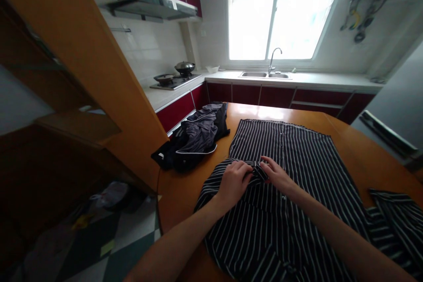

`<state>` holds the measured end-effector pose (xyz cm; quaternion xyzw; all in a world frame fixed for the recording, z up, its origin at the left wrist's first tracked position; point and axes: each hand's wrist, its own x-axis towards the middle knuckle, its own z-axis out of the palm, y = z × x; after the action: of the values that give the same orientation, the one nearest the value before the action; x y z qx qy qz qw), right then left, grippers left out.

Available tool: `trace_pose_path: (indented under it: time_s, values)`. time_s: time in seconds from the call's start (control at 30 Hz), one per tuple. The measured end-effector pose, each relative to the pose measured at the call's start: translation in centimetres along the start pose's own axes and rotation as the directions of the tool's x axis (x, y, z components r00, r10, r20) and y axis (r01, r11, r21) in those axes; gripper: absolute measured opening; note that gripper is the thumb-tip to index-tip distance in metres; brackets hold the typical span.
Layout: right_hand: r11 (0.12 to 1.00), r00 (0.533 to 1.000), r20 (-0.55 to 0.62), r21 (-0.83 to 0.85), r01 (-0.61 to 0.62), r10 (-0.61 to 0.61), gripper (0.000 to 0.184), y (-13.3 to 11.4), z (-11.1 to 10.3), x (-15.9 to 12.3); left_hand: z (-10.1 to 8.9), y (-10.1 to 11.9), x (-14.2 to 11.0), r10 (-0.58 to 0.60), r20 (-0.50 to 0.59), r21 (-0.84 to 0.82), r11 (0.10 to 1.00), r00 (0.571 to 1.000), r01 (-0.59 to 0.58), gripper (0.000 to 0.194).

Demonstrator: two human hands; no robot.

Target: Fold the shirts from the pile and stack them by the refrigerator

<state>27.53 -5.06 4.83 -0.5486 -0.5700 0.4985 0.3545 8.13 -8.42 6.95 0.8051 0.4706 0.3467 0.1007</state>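
A black shirt with white stripes (307,172) lies spread on the wooden table, its hem toward the window and a button line down the middle. One sleeve is folded in over the body on the left; the other (396,216) stretches out to the right. My left hand (235,179) is closed on the cuff of the folded-in sleeve. Opposite it, my right hand (276,174) pinches the same cuff between thumb and fingers. Both hands nearly meet over the shirt's left half. The fingertips of my left hand are partly hidden by the cloth.
A heap of dark clothes (198,136) sits on the left of the round wooden table (178,194). Beyond stand a counter with a sink (254,74) and a stove (176,81) with pans. A wooden partition (109,70) rises at the left.
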Motion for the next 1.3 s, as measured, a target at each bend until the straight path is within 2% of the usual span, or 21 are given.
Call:
trace_pose_path:
  time_s: [0.07,0.13,0.23,0.33,0.37,0.43,0.47,0.53,0.6,0.63,0.73,0.83,0.87,0.97,1.03,1.17,1.3]
  values:
    - [0.980,0.985,0.013,0.102,-0.172,0.171,0.061,-0.4,0.5,0.0,0.0,0.4,-0.2,0.031,-0.037,-0.022,0.999,0.999,-0.032,0.011]
    - [0.973,0.977,-0.008,0.096,-0.211,0.213,0.061,-0.5,0.5,-0.1,0.0,0.8,-0.4,0.066,-0.064,-0.037,0.997,0.996,-0.068,0.009]
    - [0.989,0.987,-0.072,-0.027,-0.143,0.140,0.054,-0.3,-0.4,-0.3,0.0,1.2,-0.7,0.101,-0.082,-0.047,0.993,0.991,-0.105,0.008]
    - [0.976,0.994,-0.109,-0.211,-0.045,0.022,0.047,0.5,-1.9,-1.1,0.0,1.4,-0.7,0.084,-0.095,-0.029,0.996,0.992,-0.087,0.007]
    - [0.967,0.995,-0.100,-0.251,-0.042,0.017,0.048,0.7,-2.3,-1.5,0.0,1.5,-0.7,0.072,-0.096,-0.019,0.997,0.993,-0.074,0.007]
    - [0.960,0.989,-0.030,-0.235,-0.149,0.146,0.057,1.1,-2.6,-2.5,0.0,1.5,-0.7,0.054,-0.098,-0.010,0.998,0.994,-0.055,0.006]
    - [0.951,0.965,0.032,-0.183,-0.249,0.259,0.064,1.1,-2.6,-3.1,0.0,1.5,-0.8,0.049,-0.099,-0.013,0.999,0.994,-0.051,0.006]
    - [0.897,0.878,0.186,-0.053,-0.439,0.441,0.077,0.9,-2.2,-4.4,0.0,1.6,-0.8,0.043,-0.102,-0.026,0.999,0.994,-0.045,0.006]
    - [0.838,0.817,0.310,0.098,-0.537,0.487,0.082,0.3,-1.5,-5.3,0.1,1.6,-0.9,0.040,-0.096,-0.034,0.998,0.995,-0.044,0.008]
    - [0.819,0.813,0.347,0.175,-0.546,0.467,0.081,-0.1,-1.2,-5.5,0.1,1.6,-0.9,0.044,-0.088,-0.034,0.998,0.995,-0.047,0.008]
    - [0.804,0.872,0.348,0.369,-0.465,0.345,0.067,-1.0,-0.5,-5.2,0.3,1.6,-1.0,0.078,-0.061,-0.025,0.996,0.995,-0.080,0.010]
    - [0.828,0.952,0.157,0.470,-0.306,0.263,0.050,-1.3,-0.1,-4.3,0.5,1.5,-1.1,0.116,-0.018,-0.013,0.993,0.993,-0.116,0.010]
    - [0.837,0.966,0.075,0.484,-0.254,0.249,0.052,-1.3,0.0,-4.1,0.6,1.5,-1.1,0.127,0.010,-0.012,0.992,0.992,-0.127,0.011]
    - [0.902,0.974,-0.113,0.410,-0.133,0.195,0.082,-1.1,0.1,-3.6,0.7,1.6,-1.2,0.179,0.119,-0.031,0.984,0.977,-0.177,0.013]
    - [0.948,0.974,-0.172,0.304,-0.088,0.145,0.089,-0.9,0.2,-3.3,0.6,1.7,-1.2,0.217,0.181,-0.055,0.976,0.959,-0.210,0.016]
    - [0.959,0.975,-0.186,0.275,-0.066,0.121,0.085,-0.3,0.0,-2.5,0.3,1.8,-1.1,0.234,0.212,-0.091,0.971,0.949,-0.219,0.028]
    - [0.937,0.974,-0.170,0.338,-0.085,0.150,0.076,-0.7,-0.6,-1.7,-0.4,0.6,-0.3,0.119,0.104,-0.069,0.991,0.987,-0.112,0.029]
